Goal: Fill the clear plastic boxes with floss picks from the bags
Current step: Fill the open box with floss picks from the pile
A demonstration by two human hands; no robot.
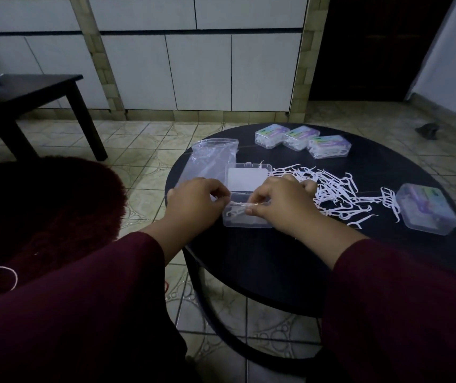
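Two hands meet mid-frame over the open clear box [247,217]: floss picks [239,203] are pinched above it by the left hand [193,201] and right hand [282,204]; a loose pile [331,189] lies right.

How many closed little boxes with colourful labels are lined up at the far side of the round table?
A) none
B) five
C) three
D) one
C: three closed boxes sit side by side at the far edge of the round table, while a fourth closed box lies apart on the right and an open box sits under the hands.
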